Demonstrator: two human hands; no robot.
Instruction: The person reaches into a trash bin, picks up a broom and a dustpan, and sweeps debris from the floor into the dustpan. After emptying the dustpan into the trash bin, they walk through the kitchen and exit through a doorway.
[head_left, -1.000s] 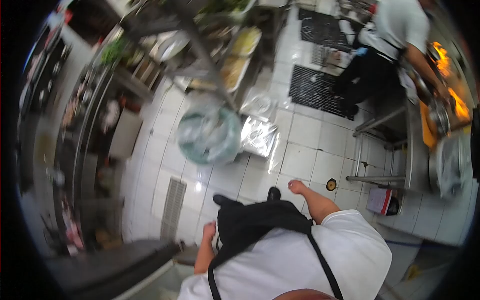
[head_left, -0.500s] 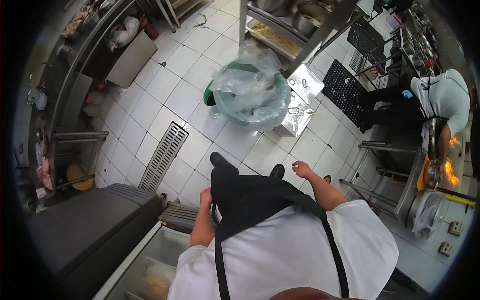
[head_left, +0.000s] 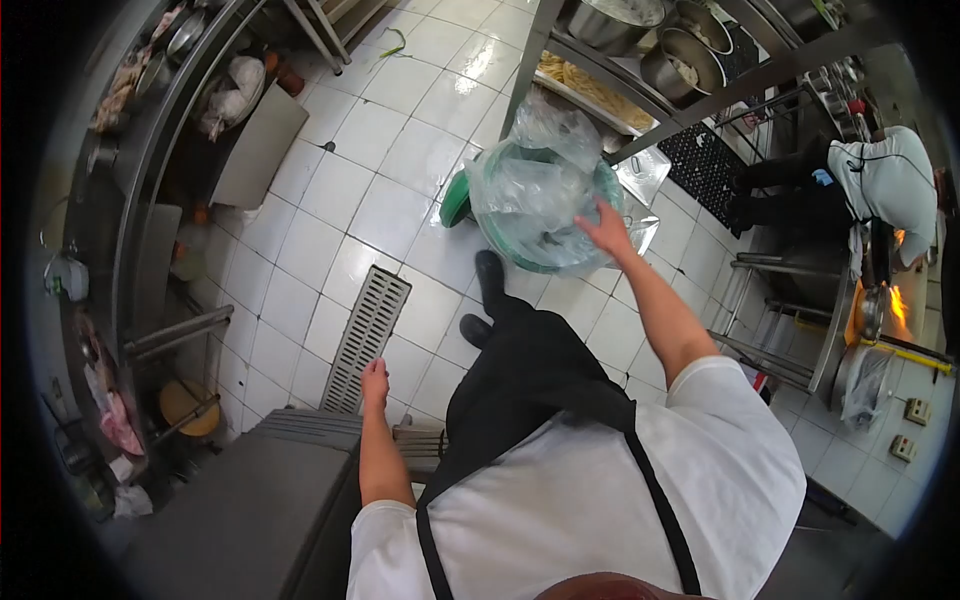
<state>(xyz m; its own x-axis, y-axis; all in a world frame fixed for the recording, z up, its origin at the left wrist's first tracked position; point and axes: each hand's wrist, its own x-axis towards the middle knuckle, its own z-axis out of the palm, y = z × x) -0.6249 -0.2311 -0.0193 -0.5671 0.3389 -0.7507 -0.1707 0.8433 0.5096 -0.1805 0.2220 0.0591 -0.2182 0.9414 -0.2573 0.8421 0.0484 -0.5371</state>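
Observation:
A green bin [head_left: 500,225] lined with clear plastic bags [head_left: 535,185] stands on the tiled floor. My right hand [head_left: 606,232] is over the bin's right side, fingers spread and holding nothing; whether it touches the plastic I cannot tell. My left hand [head_left: 375,380] hangs at my side above the floor drain grate [head_left: 368,335], its fingers curled in with nothing visible in them. A green lid-like disc [head_left: 455,199] leans at the bin's left.
Metal shelving [head_left: 640,80] with pots and a tray stands behind the bin. At the right, a co-worker [head_left: 880,190] bends over a stove with flames [head_left: 897,306]. A grey cabinet top [head_left: 240,490] is at lower left. Metal tins [head_left: 642,172] sit beside the bin.
My right hand has moved forward and up over the bin, its arm stretched out. My feet and body have shifted nearer the bin, and my left hand has moved a little to the left.

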